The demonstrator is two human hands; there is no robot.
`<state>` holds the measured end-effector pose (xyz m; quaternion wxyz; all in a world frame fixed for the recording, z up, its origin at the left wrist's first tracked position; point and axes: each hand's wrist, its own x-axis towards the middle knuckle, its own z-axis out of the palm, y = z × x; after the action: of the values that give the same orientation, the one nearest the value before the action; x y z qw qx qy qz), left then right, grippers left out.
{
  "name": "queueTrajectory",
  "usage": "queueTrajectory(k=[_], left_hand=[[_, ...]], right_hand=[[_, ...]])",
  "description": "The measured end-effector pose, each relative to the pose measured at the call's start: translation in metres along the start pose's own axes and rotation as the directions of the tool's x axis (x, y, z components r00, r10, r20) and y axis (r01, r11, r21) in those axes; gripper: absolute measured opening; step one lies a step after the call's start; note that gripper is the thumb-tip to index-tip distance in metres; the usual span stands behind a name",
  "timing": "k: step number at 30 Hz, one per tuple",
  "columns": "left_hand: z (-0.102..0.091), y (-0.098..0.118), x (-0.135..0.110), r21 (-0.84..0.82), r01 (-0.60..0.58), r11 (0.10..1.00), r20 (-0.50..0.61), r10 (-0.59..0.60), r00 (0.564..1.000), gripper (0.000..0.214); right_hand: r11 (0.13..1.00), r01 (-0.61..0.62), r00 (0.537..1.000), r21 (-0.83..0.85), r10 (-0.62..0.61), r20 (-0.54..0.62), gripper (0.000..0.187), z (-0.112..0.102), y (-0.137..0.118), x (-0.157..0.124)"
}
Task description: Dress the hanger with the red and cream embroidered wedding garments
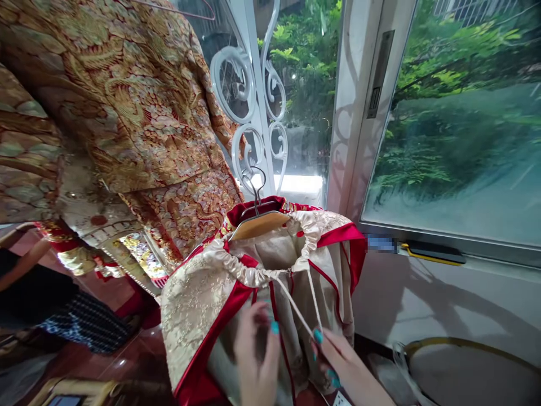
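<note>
A cream brocade garment with red trim hangs in front of me, its gathered drawstring opening facing me. A wooden hanger with metal hooks shows inside the opening. Two ends of a white cord come out of the gathered casing. My right hand, with teal nails, pinches the cord below the casing. To its left, my left hand is raised before the garment, slightly blurred, thumb and fingers apart with nothing visible between them.
Ornate gold-and-red robes hang at the left. White scrollwork stands before the window. A black-and-yellow object lies on the sill. At lower right is a round-rimmed item. Another person stands at far left.
</note>
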<state>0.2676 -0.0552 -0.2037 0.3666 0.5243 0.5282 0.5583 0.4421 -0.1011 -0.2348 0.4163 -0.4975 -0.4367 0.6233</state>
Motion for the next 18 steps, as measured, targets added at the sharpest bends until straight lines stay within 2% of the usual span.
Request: queueTrajectory(k=[1, 3, 5, 6, 7, 9, 11, 13, 16, 18], left_hand=[[0.016, -0.011, -0.010, -0.059, 0.088, 0.994, 0.091, -0.083, 0.992, 0.042], [0.039, -0.022, -0.021, -0.248, 0.319, 0.915, 0.321, -0.233, 0.918, 0.049], [0.047, -0.022, -0.024, -0.362, 0.464, 0.808, 0.485, -0.262, 0.834, 0.046], [0.046, -0.020, -0.025, -0.390, 0.511, 0.766, 0.533, -0.264, 0.804, 0.043], [0.042, -0.018, -0.026, -0.396, 0.531, 0.749, 0.550, -0.269, 0.791, 0.042], [0.032, -0.016, -0.031, -0.381, 0.556, 0.739, 0.549, -0.303, 0.779, 0.039], [0.022, -0.021, -0.038, -0.346, 0.580, 0.737, 0.545, -0.345, 0.764, 0.039], [0.015, -0.031, -0.046, -0.293, 0.585, 0.756, 0.536, -0.376, 0.755, 0.043], [0.012, -0.044, -0.055, -0.232, 0.552, 0.801, 0.487, -0.396, 0.779, 0.048], [0.010, -0.050, -0.059, -0.211, 0.528, 0.823, 0.475, -0.385, 0.791, 0.049]], right_hand=[[0.998, -0.013, 0.999, -0.061, 0.016, 0.050, 0.069, 0.002, 0.010, -0.006], [0.967, -0.031, 0.985, -0.254, 0.073, 0.158, 0.057, 0.000, 0.022, -0.017], [0.871, -0.029, 0.962, -0.490, 0.158, 0.224, 0.038, -0.012, 0.025, -0.024], [0.802, -0.014, 0.951, -0.597, 0.196, 0.241, 0.029, -0.020, 0.023, -0.025], [0.736, 0.011, 0.945, -0.677, 0.213, 0.247, 0.023, -0.029, 0.018, -0.025], [0.676, 0.072, 0.962, -0.733, 0.148, 0.231, 0.023, -0.046, 0.004, -0.019], [0.729, 0.107, 0.988, -0.676, -0.005, 0.151, 0.030, -0.057, -0.016, -0.007], [0.829, 0.169, 0.986, -0.533, -0.142, 0.092, 0.035, -0.059, -0.037, 0.011], [0.921, 0.280, 0.956, -0.272, -0.242, 0.164, 0.040, -0.044, -0.062, 0.042], [0.944, 0.288, 0.937, -0.159, -0.244, 0.251, 0.042, -0.027, -0.075, 0.061]])
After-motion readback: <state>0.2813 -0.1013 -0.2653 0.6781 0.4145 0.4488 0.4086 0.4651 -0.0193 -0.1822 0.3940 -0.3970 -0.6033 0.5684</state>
